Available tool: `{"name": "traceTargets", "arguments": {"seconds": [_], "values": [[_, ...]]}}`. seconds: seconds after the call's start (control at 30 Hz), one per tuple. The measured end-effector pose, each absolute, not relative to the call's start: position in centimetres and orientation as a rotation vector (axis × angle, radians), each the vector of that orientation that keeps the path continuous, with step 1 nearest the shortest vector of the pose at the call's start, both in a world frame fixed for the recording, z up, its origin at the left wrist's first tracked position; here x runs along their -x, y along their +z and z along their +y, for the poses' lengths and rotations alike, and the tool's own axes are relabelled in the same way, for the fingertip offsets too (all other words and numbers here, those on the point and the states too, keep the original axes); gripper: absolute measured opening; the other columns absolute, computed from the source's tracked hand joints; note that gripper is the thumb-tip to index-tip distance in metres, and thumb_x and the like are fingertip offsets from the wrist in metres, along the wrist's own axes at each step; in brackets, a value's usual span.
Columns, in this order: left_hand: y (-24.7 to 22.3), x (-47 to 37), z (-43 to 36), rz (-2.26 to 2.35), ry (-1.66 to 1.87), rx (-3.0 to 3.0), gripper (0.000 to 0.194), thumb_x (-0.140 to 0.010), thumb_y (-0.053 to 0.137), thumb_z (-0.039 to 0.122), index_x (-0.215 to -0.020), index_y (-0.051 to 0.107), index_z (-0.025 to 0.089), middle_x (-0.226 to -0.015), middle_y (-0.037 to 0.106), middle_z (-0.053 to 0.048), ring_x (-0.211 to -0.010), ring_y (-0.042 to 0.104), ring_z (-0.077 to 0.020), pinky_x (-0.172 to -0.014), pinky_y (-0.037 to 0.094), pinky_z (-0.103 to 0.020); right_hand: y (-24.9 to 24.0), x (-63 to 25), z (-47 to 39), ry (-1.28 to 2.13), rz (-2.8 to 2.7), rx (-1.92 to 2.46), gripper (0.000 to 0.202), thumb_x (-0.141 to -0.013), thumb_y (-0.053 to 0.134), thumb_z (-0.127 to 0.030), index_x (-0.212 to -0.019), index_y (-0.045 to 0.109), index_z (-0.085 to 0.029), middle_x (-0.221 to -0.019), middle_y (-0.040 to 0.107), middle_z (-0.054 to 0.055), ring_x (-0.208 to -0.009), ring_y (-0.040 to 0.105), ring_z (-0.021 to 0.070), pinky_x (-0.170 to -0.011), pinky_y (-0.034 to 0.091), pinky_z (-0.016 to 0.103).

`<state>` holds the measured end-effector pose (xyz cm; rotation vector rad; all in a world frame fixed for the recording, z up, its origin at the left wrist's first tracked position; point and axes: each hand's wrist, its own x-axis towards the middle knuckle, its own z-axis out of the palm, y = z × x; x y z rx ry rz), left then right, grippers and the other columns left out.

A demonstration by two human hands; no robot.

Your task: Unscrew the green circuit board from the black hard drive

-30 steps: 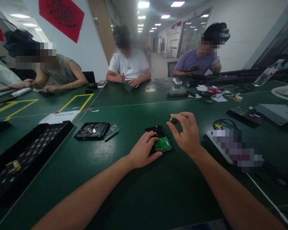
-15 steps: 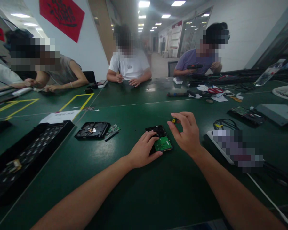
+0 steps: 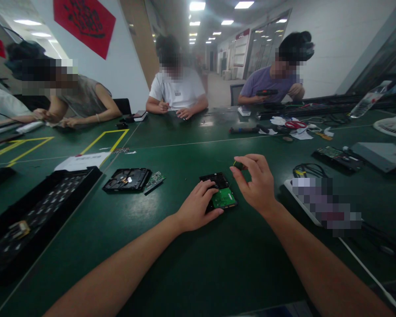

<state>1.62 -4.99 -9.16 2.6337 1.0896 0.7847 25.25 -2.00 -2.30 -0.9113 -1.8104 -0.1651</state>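
A hard drive with a green circuit board (image 3: 225, 198) lies on the dark green table. My left hand (image 3: 198, 206) rests on its left side, fingers spread over the black upper part and the board's edge. To the upper right of the drive, my right hand (image 3: 254, 185) is raised, thumb and fingertips closed round a small dark piece with a bit of yellow (image 3: 239, 165). What that piece is cannot be made out. Left of my hands sits an opened black drive casing (image 3: 128, 180), with a small loose circuit board (image 3: 156, 179) beside it.
At the left is a long black tray (image 3: 46, 211) near a white sheet (image 3: 82, 160). A white-edged device (image 3: 303, 204) with a cable lies right of my right hand; another drive (image 3: 337, 159) and a grey box (image 3: 381, 156) are beyond. Several people sit across the table.
The small piece in my right fingertips has turned, showing less of its yellow face. Both hands have stayed in almost the same place.
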Motion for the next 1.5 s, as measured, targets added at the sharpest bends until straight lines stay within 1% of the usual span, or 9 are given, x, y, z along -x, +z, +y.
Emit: {"name": "traceTargets", "arguments": {"seconds": [0.17, 0.27, 0.47, 0.57, 0.8, 1.0, 1.27, 1.37, 1.5], "values": [[-9.0, -1.66, -5.08, 1.098, 0.767, -2.642, 0.061, -0.097, 0.069, 0.052, -0.144, 0.052, 0.017, -0.154, 0.049, -0.021, -0.15, 0.044, -0.0381, -0.127, 0.037, -0.061, -2.33, -25.1, -1.99, -0.156, -1.831, 0.87, 0.034, -0.104, 0.054, -0.02, -0.137, 0.061, -0.028, -0.125, 0.069, 0.011, -0.115, 0.068, 0.0276, -0.098, 0.06, 0.048], [-9.02, -1.67, -5.11, 1.101, 0.775, -2.631, 0.061, -0.096, 0.07, 0.052, -0.144, 0.051, 0.019, -0.155, 0.049, -0.02, -0.151, 0.044, -0.0381, -0.127, 0.037, -0.062, -2.57, -25.05, -1.94, -0.119, -1.832, 0.897, 0.039, -0.106, 0.051, -0.022, -0.144, 0.056, -0.027, -0.131, 0.069, 0.012, -0.117, 0.068, 0.0284, -0.099, 0.06, 0.049], [-9.19, -1.65, -5.03, 1.097, 0.782, -2.632, 0.06, -0.097, 0.069, 0.053, -0.145, 0.051, 0.021, -0.156, 0.049, -0.019, -0.151, 0.044, -0.0387, -0.127, 0.036, -0.064, -2.57, -25.19, -1.9, -0.172, -1.809, 0.92, 0.034, -0.101, 0.067, -0.033, -0.134, 0.062, -0.029, -0.116, 0.065, 0.01, -0.099, 0.068, 0.0258, -0.087, 0.062, 0.046], [-9.18, -1.65, -5.03, 1.094, 0.78, -2.638, 0.06, -0.097, 0.068, 0.052, -0.144, 0.051, 0.019, -0.155, 0.049, -0.02, -0.151, 0.044, -0.0384, -0.127, 0.036, -0.063, -2.5, -25.28, -1.83, -0.179, -1.804, 0.91, 0.029, -0.101, 0.066, -0.031, -0.13, 0.064, -0.029, -0.111, 0.064, 0.009, -0.098, 0.067, 0.0252, -0.085, 0.062, 0.045], [-9.02, -1.68, -5.12, 1.101, 0.775, -2.631, 0.06, -0.097, 0.069, 0.053, -0.145, 0.051, 0.02, -0.156, 0.048, -0.019, -0.151, 0.043, -0.0384, -0.127, 0.036, -0.064, -2.61, -25.17, -1.82, -0.141, -1.836, 0.907, 0.037, -0.107, 0.049, -0.022, -0.143, 0.057, -0.028, -0.127, 0.068, 0.012, -0.115, 0.067, 0.0277, -0.101, 0.058, 0.05], [-9.01, -1.65, -5.07, 1.097, 0.758, -2.652, 0.06, -0.098, 0.067, 0.053, -0.144, 0.051, 0.018, -0.156, 0.048, -0.021, -0.151, 0.044, -0.038, -0.128, 0.035, -0.062, -2.45, -25.25, -1.93, -0.182, -1.823, 0.923, 0.029, -0.102, 0.064, -0.03, -0.131, 0.063, -0.027, -0.113, 0.066, 0.01, -0.098, 0.068, 0.0249, -0.086, 0.062, 0.044], [-9.35, -1.56, -4.97, 1.105, 0.757, -2.647, 0.061, -0.098, 0.067, 0.055, -0.145, 0.05, 0.018, -0.156, 0.048, -0.02, -0.151, 0.043, -0.0384, -0.127, 0.037, -0.062, -2.76, -25.24, -1.66, -0.106, -1.843, 0.926, 0.04, -0.106, 0.049, -0.024, -0.145, 0.056, -0.027, -0.133, 0.068, 0.013, -0.121, 0.067, 0.0289, -0.105, 0.057, 0.051], [-9.31, -1.57, -5.0, 1.103, 0.759, -2.651, 0.062, -0.098, 0.067, 0.054, -0.146, 0.05, 0.018, -0.156, 0.048, -0.02, -0.151, 0.043, -0.0384, -0.128, 0.036, -0.062, -2.87, -25.36, -1.51, -0.098, -1.827, 0.92, 0.038, -0.105, 0.054, -0.026, -0.142, 0.057, -0.028, -0.13, 0.067, 0.013, -0.117, 0.068, 0.0286, -0.099, 0.06, 0.049], [-9.22, -1.61, -5.01, 1.102, 0.761, -2.649, 0.061, -0.098, 0.067, 0.054, -0.145, 0.051, 0.018, -0.156, 0.048, -0.02, -0.151, 0.044, -0.0381, -0.128, 0.035, -0.062, -2.71, -25.46, -1.57, -0.166, -1.802, 0.924, 0.031, -0.101, 0.065, -0.03, -0.132, 0.064, -0.029, -0.115, 0.063, 0.01, -0.104, 0.067, 0.0271, -0.089, 0.062, 0.047]]}}
